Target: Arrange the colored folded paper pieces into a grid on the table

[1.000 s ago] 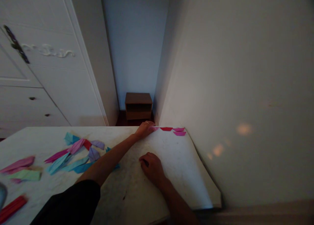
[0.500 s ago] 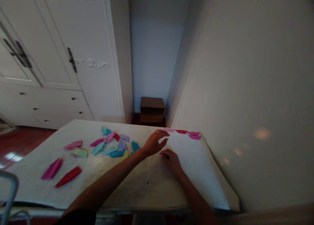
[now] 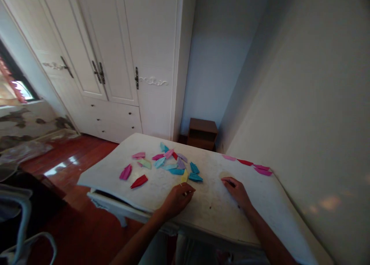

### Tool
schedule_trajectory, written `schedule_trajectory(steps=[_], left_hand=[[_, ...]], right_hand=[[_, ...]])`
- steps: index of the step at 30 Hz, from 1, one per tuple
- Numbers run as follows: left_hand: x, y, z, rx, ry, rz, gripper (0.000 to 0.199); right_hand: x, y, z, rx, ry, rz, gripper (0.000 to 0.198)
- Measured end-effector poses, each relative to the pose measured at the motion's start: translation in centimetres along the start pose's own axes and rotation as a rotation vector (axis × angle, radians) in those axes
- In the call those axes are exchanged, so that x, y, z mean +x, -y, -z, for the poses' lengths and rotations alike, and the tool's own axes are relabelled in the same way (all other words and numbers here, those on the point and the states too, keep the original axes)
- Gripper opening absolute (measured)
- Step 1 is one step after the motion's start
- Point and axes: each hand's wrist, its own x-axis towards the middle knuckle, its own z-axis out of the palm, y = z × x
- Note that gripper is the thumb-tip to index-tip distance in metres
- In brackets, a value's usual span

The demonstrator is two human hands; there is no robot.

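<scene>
My left hand [image 3: 178, 198] hovers over the near part of the white table, just below a yellow folded paper piece [image 3: 184, 176]. Its fingers are half bent, a small gap shows beside the thumb, and I see nothing in it. My right hand [image 3: 236, 191] rests on the table further right, fingers curled in with the tips together and no object visible. Several folded paper pieces lie left of centre, among them a red one [image 3: 139, 181], a magenta one [image 3: 126, 172] and a blue one [image 3: 195, 177]. Along the far right edge sit a pink piece [image 3: 229, 157], a red piece [image 3: 245, 162] and magenta pieces [image 3: 262, 172].
The white table [image 3: 101, 164] touches the wall [image 3: 312, 114] on the right. Behind it stand a white wardrobe [image 3: 156, 110] and a small brown cabinet [image 3: 202, 125]. A pale metal frame [image 3: 21, 218] is at lower left, above a red floor [image 3: 86, 226].
My left hand has drawn back from the row at the far right edge toward the coloured pile, its fingers bending in. My right hand keeps its curled pose. The view has turned left.
</scene>
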Motion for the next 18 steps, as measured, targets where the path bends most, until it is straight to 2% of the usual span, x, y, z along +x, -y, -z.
schedule_trajectory(steps=[3,7,10,14,18], left_hand=[[-1.6,0.7,1.9,-0.01,-0.098,0.107,0.02],[-2.7,1.1,3.1,-0.156,-0.243,0.241,0.023],[-2.9,1.1,3.2,-0.24,-0.333,0.294,0.025],[-2.9,0.9,3.0,-0.178,-0.364,0.27,0.021],[-3.0,0.9,2.8,-0.125,-0.352,0.227,0.018]], right_hand=[[1.0,0.9,-0.7,0.012,-0.022,-0.06,0.037],[1.9,3.9,-3.8,0.008,0.003,-0.031,0.041],[1.7,7.1,-6.7,-0.081,0.165,0.145,0.044],[0.4,10.5,-9.5,-0.41,0.485,0.446,0.053],[0.1,11.9,-10.8,-0.677,0.556,0.6,0.063]])
